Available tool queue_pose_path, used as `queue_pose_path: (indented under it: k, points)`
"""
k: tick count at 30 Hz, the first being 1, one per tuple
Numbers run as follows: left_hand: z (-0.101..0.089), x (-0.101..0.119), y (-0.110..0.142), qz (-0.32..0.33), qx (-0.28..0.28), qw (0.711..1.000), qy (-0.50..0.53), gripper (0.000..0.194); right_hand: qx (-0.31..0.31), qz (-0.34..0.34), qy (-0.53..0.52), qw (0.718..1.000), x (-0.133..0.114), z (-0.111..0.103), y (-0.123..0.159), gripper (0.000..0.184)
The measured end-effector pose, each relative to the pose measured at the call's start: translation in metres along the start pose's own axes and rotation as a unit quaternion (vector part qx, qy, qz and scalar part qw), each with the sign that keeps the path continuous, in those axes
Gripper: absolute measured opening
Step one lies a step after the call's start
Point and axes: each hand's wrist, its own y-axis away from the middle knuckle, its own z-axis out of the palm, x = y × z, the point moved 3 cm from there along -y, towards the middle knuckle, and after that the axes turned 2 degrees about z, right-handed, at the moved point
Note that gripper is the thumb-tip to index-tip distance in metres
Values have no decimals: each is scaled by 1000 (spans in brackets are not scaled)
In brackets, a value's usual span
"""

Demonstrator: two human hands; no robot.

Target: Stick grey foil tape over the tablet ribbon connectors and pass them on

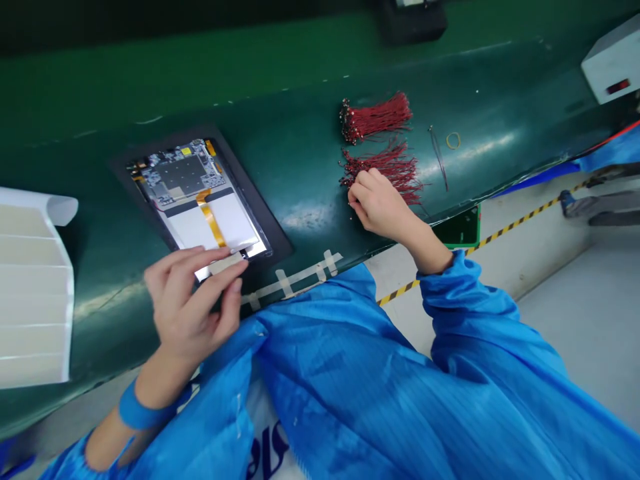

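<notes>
Green matting covers the desk, with a strip of yellow-and-black tape on the floor beyond the right hand. Directly ahead of the left hand, an opened flat device lies on a dark pad, its inside facing up. The left fingers are narrow around a pale strip at the device's near end; whether that strip is stuck down cannot be told.

As far as the view shows, the circuit board sits at the device's far end, and an orange ribbon runs from it towards the left fingertips. No back cover is on, so the inside is exposed.

The right hand's fingers are drawn close together at the nearer bundle of red wires; whether they pinch a wire is hidden. A second bundle lies just beyond it, with a few loose wires and a yellow ring farther to the right. Any join between a red wire and the board is too small to confirm
</notes>
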Motion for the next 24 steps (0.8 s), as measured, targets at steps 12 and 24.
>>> queue_pose_path:
  k: [12, 24]
  points:
    - [38, 12, -42, -358, -97, 858, 356, 13, 45, -240, -185, 952, -120, -6, -28, 20]
    - [-6, -2, 19, -239, 21, 971, 17, 29, -11, -249, -231, 941, -137, 29, -38, 20]
